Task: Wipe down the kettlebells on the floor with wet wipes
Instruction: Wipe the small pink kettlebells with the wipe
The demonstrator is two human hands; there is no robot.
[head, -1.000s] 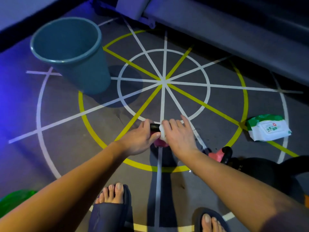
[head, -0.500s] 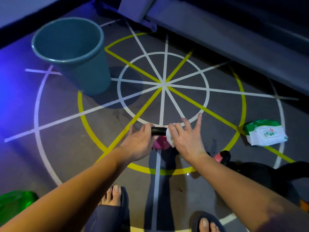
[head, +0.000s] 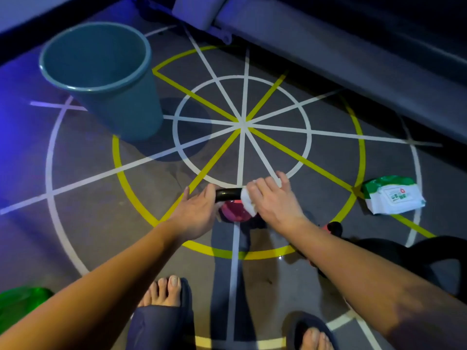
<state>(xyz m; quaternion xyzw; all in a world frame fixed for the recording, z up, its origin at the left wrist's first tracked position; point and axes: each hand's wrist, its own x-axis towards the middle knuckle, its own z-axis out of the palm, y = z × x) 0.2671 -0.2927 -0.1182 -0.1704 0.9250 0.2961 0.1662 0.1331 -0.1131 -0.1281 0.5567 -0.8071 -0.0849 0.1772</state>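
Note:
A small pink kettlebell [head: 233, 211] with a black handle [head: 228, 193] stands on the floor between my hands. My left hand [head: 195, 213] grips the left end of the handle. My right hand [head: 274, 200] holds a white wet wipe [head: 247, 202] wrapped round the right end of the handle. A second pink and black kettlebell [head: 333, 228] shows partly behind my right forearm. Large black kettlebells [head: 394, 251] sit at the right. A green and white wet wipe pack [head: 393, 195] lies on the floor at the right.
A teal bin [head: 106, 79] stands at the back left. The grey floor [head: 83, 210] carries white and yellow circle and spoke lines. A grey bench frame [head: 316, 44] runs along the back. A green object [head: 17, 304] lies at the lower left. My feet in slippers are below.
My right hand's fingers, spread half a second ago, have closed over the wipe at the right end of the handle. My left hand has kept its hold on the left end.

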